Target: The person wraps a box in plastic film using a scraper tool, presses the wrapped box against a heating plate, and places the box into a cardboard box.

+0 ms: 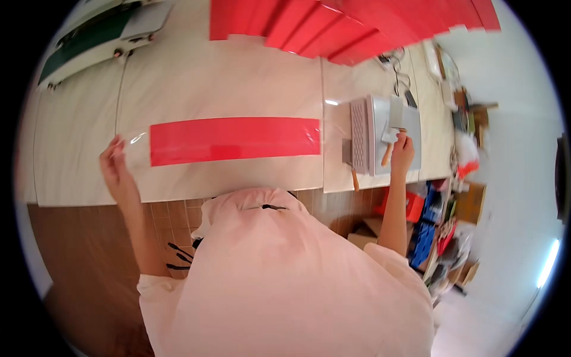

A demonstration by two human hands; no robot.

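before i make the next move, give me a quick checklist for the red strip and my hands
1. Red strip lying on the table, nothing on top: ok.
2. Right hand holding the scraper: ok.
3. Scraper over the strip: not ok, it is off to the right.
4. Left hand steadying the strip: not ok, it is apart, beyond the left end.
5. Left hand's fingers free of clear film: cannot tell.
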